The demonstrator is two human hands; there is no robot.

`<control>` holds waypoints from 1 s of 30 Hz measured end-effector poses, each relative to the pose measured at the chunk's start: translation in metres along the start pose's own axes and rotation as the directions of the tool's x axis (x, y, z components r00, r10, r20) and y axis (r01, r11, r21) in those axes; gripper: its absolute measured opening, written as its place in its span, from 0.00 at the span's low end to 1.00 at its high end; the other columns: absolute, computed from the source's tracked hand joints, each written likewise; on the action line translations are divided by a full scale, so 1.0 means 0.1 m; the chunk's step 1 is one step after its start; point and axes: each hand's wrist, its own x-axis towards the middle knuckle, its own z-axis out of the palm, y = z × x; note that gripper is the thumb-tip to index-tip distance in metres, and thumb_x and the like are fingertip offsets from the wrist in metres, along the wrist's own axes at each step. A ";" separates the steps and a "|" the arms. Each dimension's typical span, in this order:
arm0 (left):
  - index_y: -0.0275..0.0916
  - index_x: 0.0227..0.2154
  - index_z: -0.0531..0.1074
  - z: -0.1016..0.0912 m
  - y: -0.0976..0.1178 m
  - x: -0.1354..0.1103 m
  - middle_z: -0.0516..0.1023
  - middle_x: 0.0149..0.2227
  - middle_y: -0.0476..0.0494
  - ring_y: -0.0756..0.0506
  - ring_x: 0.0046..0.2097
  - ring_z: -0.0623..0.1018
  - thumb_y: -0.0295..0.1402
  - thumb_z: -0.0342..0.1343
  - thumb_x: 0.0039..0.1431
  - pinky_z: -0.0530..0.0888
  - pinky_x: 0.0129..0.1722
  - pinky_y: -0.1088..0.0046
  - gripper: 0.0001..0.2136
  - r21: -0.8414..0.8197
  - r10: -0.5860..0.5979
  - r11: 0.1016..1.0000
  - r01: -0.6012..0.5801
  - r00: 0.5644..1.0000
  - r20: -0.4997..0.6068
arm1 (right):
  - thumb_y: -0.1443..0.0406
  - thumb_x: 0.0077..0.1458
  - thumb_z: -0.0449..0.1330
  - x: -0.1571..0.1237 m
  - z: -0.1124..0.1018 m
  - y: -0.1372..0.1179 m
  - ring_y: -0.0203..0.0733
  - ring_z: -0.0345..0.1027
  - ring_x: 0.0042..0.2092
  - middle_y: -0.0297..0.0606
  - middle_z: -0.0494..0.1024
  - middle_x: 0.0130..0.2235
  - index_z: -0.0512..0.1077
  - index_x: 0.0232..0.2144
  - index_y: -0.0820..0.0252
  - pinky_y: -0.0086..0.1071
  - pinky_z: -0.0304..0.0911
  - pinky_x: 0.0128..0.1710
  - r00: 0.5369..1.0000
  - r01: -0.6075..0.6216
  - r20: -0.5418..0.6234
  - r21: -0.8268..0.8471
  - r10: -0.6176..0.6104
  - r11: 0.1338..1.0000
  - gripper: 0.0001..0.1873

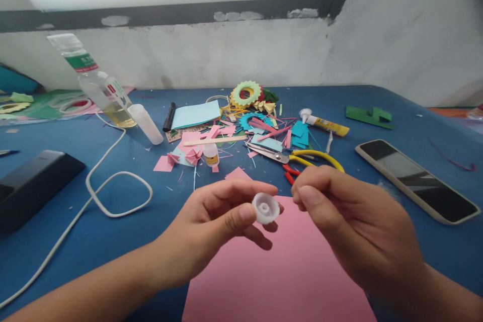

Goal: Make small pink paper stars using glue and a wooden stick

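Between the thumb and fingers of my left hand (222, 216) is a small round white plastic cap (266, 208), its hollow side with a ring in the middle turned toward me. Just to the right, apart from the cap, my right hand (350, 216) has its thumb and curled fingertips pressed together. Whether anything is pinched there cannot be made out. Under both hands lies a sheet of pink paper (279, 282). Beyond them are scissors with yellow handles (294, 157) and a small glue bottle (211, 154) with a yellow label.
Coloured paper scraps (196, 141) and a wooden stick (215, 141) lie behind my hands. A phone (415, 178) rests at right, near a yellow glue tube (328, 125). At left stand a clear bottle (101, 85) and a white tube (145, 124), with a white cable (88, 181) looping forward.
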 end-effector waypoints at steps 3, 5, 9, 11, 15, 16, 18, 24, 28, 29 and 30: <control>0.43 0.37 0.77 0.01 0.00 0.00 0.76 0.33 0.48 0.54 0.33 0.75 0.31 0.60 0.53 0.76 0.33 0.82 0.08 0.005 -0.012 1.000 0.013 1.000 -0.011 | 0.72 0.54 0.50 0.01 0.00 -0.01 0.30 0.62 0.21 0.28 0.69 0.21 0.64 0.25 0.55 0.25 0.56 0.17 0.999 0.039 -0.033 -0.030 -0.040 0.999 0.09; 0.42 0.37 0.77 0.01 0.01 -0.01 0.76 0.32 0.49 0.54 0.33 0.75 0.31 0.60 0.53 0.76 0.33 0.82 0.08 0.000 -0.016 1.000 0.016 1.000 -0.017 | 0.73 0.53 0.51 0.00 0.01 -0.02 0.31 0.65 0.22 0.29 0.72 0.22 0.66 0.27 0.55 0.25 0.58 0.18 0.997 0.051 -0.049 -0.037 -0.053 0.998 0.08; 0.42 0.37 0.77 0.01 0.01 -0.02 0.76 0.32 0.49 0.54 0.33 0.75 0.29 0.60 0.53 0.77 0.35 0.81 0.08 -0.005 -0.009 1.000 0.009 1.000 -0.013 | 0.73 0.52 0.53 -0.03 0.02 -0.01 0.33 0.68 0.24 0.30 0.75 0.24 0.68 0.32 0.54 0.27 0.61 0.20 0.997 0.063 -0.048 -0.034 -0.065 0.997 0.09; 0.42 0.37 0.77 0.02 0.01 -0.02 0.77 0.32 0.49 0.53 0.34 0.75 0.29 0.60 0.53 0.77 0.35 0.81 0.08 0.000 -0.008 1.000 0.008 1.000 -0.020 | 0.72 0.53 0.54 -0.03 0.02 0.00 0.34 0.69 0.25 0.31 0.76 0.25 0.69 0.31 0.54 0.28 0.62 0.21 0.997 0.069 -0.033 -0.017 -0.069 0.998 0.08; 0.41 0.36 0.78 0.03 0.01 -0.02 0.77 0.31 0.48 0.52 0.33 0.75 0.29 0.62 0.50 0.76 0.33 0.79 0.08 0.011 0.000 1.000 0.001 0.999 -0.045 | 0.69 0.54 0.57 0.00 0.02 0.00 0.32 0.66 0.23 0.29 0.74 0.21 0.68 0.24 0.55 0.27 0.61 0.20 0.999 0.042 -0.007 0.048 -0.042 0.998 0.07; 0.41 0.36 0.78 0.03 0.01 -0.02 0.77 0.31 0.48 0.52 0.33 0.75 0.29 0.62 0.50 0.76 0.34 0.79 0.08 0.011 -0.003 1.000 0.003 0.999 -0.047 | 0.68 0.53 0.58 0.00 0.02 0.00 0.32 0.66 0.22 0.29 0.73 0.21 0.68 0.24 0.55 0.27 0.61 0.20 0.999 0.030 -0.015 0.047 -0.030 0.998 0.07; 0.41 0.36 0.78 0.03 0.01 -0.02 0.76 0.31 0.49 0.53 0.34 0.74 0.29 0.62 0.51 0.76 0.35 0.80 0.08 0.007 -0.018 1.000 0.018 0.999 -0.046 | 0.69 0.53 0.59 0.00 0.03 0.00 0.31 0.66 0.24 0.29 0.74 0.23 0.69 0.27 0.54 0.25 0.62 0.22 0.998 0.007 -0.055 0.034 -0.005 0.999 0.04; 0.42 0.38 0.77 0.01 0.02 -0.02 0.77 0.35 0.51 0.55 0.35 0.74 0.29 0.60 0.54 0.74 0.36 0.84 0.08 0.015 -0.010 1.000 0.011 1.000 -0.029 | 0.67 0.53 0.59 -0.03 0.06 0.00 0.30 0.68 0.28 0.28 0.76 0.28 0.69 0.34 0.54 0.21 0.65 0.25 0.999 -0.031 0.023 0.248 0.026 0.968 0.05; 0.41 0.36 0.76 0.01 0.03 -0.03 0.76 0.32 0.53 0.56 0.32 0.75 0.30 0.59 0.55 0.74 0.34 0.85 0.06 -0.003 -0.018 1.000 0.018 0.999 -0.031 | 0.65 0.52 0.61 -0.04 0.10 0.00 0.28 0.66 0.27 0.27 0.77 0.28 0.70 0.36 0.54 0.20 0.65 0.25 0.999 -0.042 0.034 0.334 0.032 0.942 0.07; 0.41 0.36 0.76 0.01 0.03 -0.03 0.76 0.31 0.53 0.56 0.32 0.75 0.30 0.59 0.55 0.74 0.34 0.85 0.06 -0.008 -0.026 1.000 0.026 0.999 -0.036 | 0.65 0.52 0.61 -0.04 0.10 0.00 0.28 0.66 0.26 0.27 0.77 0.28 0.70 0.35 0.54 0.20 0.64 0.24 0.999 -0.043 0.033 0.330 0.034 0.943 0.06; 0.41 0.36 0.76 0.01 0.03 -0.03 0.76 0.31 0.53 0.56 0.32 0.75 0.30 0.59 0.55 0.74 0.34 0.85 0.05 -0.009 -0.033 0.999 0.033 0.999 -0.041 | 0.65 0.52 0.61 -0.04 0.11 0.00 0.28 0.66 0.26 0.27 0.77 0.28 0.70 0.35 0.54 0.20 0.64 0.24 0.999 -0.046 0.029 0.316 0.039 0.948 0.05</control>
